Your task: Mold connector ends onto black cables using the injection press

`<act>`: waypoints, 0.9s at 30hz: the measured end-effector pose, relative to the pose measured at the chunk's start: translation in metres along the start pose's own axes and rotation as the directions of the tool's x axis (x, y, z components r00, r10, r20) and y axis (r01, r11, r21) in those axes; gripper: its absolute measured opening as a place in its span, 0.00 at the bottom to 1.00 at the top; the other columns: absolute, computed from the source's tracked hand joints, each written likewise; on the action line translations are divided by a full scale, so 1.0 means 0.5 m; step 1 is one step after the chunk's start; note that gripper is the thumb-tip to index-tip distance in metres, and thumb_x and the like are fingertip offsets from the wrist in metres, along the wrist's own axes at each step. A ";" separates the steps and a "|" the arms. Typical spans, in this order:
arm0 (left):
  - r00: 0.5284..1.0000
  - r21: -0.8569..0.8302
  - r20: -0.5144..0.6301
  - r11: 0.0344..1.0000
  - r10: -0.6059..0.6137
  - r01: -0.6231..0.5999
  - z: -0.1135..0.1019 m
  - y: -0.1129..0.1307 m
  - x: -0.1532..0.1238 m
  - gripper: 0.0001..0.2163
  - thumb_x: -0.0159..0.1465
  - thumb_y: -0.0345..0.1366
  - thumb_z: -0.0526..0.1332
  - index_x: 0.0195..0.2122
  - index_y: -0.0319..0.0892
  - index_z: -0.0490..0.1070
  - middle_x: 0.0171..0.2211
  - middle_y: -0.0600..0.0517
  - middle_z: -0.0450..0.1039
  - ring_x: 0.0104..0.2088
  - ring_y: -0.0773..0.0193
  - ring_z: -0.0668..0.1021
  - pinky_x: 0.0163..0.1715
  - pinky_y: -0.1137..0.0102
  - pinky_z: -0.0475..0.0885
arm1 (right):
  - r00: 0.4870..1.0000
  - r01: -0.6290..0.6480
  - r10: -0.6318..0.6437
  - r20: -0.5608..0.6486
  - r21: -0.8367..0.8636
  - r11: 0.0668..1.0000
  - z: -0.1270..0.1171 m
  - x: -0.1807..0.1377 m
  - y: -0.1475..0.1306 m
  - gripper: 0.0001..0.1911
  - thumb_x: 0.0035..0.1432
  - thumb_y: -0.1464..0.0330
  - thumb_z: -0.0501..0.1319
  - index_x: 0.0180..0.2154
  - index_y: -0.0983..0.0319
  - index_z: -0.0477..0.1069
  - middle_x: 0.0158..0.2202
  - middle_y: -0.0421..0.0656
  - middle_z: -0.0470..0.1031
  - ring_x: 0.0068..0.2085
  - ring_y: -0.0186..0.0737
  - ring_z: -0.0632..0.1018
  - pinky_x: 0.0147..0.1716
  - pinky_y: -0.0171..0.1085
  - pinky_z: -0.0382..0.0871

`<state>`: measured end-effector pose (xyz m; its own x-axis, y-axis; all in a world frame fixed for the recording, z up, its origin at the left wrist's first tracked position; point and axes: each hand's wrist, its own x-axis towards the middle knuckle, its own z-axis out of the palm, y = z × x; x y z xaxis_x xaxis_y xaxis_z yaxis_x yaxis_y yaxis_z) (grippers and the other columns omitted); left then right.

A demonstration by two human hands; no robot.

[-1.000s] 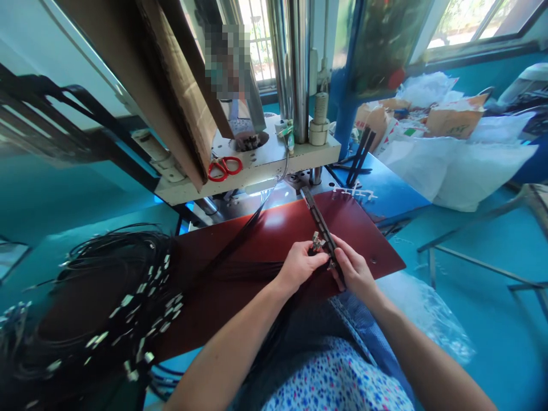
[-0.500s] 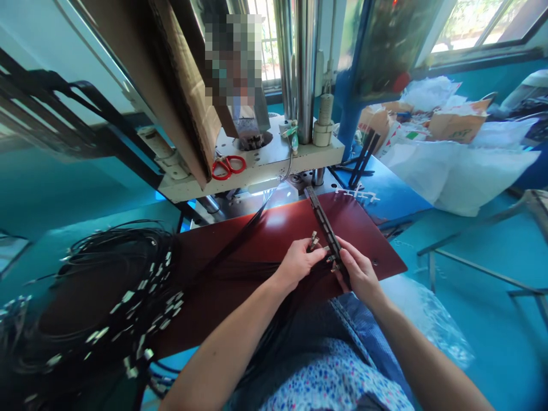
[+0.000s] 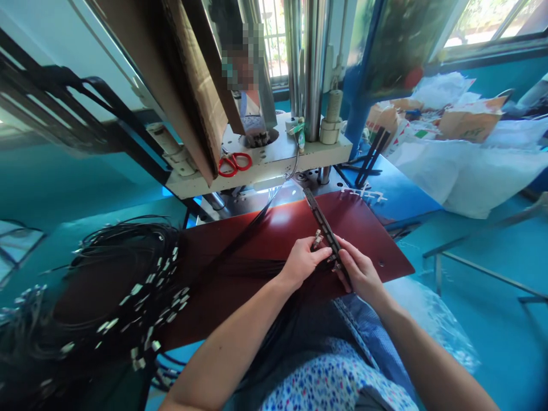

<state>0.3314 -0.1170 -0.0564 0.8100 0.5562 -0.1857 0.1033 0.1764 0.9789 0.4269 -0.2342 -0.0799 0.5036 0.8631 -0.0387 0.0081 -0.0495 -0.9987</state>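
My right hand (image 3: 359, 265) is closed around the near end of a long, dark slotted bar (image 3: 322, 220), which slants away over the red-brown board (image 3: 257, 245). My left hand (image 3: 303, 260) is closed on black cables with small metal connectors (image 3: 317, 238). Its thumb and fingers press a connector against the left side of the bar. Several connectors sit along the bar's near part, between my two hands. Black cables (image 3: 252, 267) run from my left hand to the left across the board. How the connectors sit in the slots is partly hidden by my fingers.
A large coil of black cables with metal ends (image 3: 166, 257) lies at the left. Behind the board stands a press with a white plate (image 3: 274, 162); red-handled scissors (image 3: 235, 164) lie on it. White plastic pieces (image 3: 363, 194) lie on the blue table (image 3: 406, 182). A person is behind the press.
The view has shifted slightly, so the surroundings appear farther right. My left thumb has moved a little closer to the bar; both hands keep their hold.
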 end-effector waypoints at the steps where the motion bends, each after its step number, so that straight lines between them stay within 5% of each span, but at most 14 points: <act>1: 1.000 -0.023 0.005 1.000 -0.017 0.017 -0.001 0.003 -0.002 0.11 0.52 0.42 0.63 0.25 0.38 0.66 0.19 0.58 0.60 0.19 0.75 0.61 0.20 0.76 0.57 | 1.000 -0.010 0.010 -0.008 0.028 1.000 -0.001 0.000 0.000 0.31 0.61 0.54 0.52 0.60 0.66 0.57 0.14 0.33 0.63 0.11 0.28 0.61 0.09 0.26 0.54; 7: 0.990 -0.133 -0.140 0.991 -0.022 0.003 -0.015 0.014 -0.004 0.11 0.53 0.42 0.61 0.27 0.40 0.62 0.20 0.58 0.61 0.17 0.75 0.62 0.14 0.78 0.56 | 0.997 -0.052 0.058 -0.040 0.146 0.988 -0.009 -0.003 0.000 0.34 0.60 0.53 0.54 0.60 0.67 0.56 0.15 0.33 0.63 0.12 0.29 0.62 0.08 0.28 0.54; 13: 0.990 -0.121 -0.062 0.985 -0.128 0.120 -0.010 0.024 0.003 0.15 0.46 0.43 0.65 0.21 0.39 0.62 0.14 0.61 0.55 0.13 0.78 0.56 0.12 0.78 0.45 | 0.997 -0.065 0.061 0.046 0.112 0.992 -0.011 -0.001 0.001 0.33 0.60 0.53 0.54 0.60 0.65 0.58 0.16 0.35 0.66 0.12 0.29 0.62 0.08 0.29 0.55; 22: 0.987 -0.123 -0.025 0.980 -0.162 0.157 -0.013 0.029 0.009 0.11 0.46 0.39 0.64 0.21 0.38 0.63 0.13 0.61 0.56 0.12 0.79 0.54 0.13 0.77 0.42 | 0.997 -0.048 0.044 0.065 0.069 0.996 -0.011 0.002 0.001 0.34 0.61 0.54 0.53 0.61 0.67 0.56 0.15 0.34 0.64 0.11 0.28 0.60 0.08 0.27 0.53; 27: 0.996 -0.019 -0.076 0.999 -0.047 0.046 -0.012 0.016 0.015 0.11 0.49 0.40 0.64 0.21 0.37 0.66 0.16 0.58 0.60 0.15 0.77 0.58 0.16 0.76 0.49 | 0.997 -0.058 0.058 0.057 -0.015 0.998 -0.004 0.005 0.000 0.36 0.59 0.52 0.53 0.62 0.66 0.55 0.15 0.33 0.63 0.11 0.28 0.60 0.08 0.28 0.53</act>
<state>0.3349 -0.1067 -0.0502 0.7582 0.6071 -0.2378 0.1292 0.2175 0.9675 0.4297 -0.2332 -0.0800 0.4536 0.8857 -0.0986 -0.0083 -0.1064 -0.9943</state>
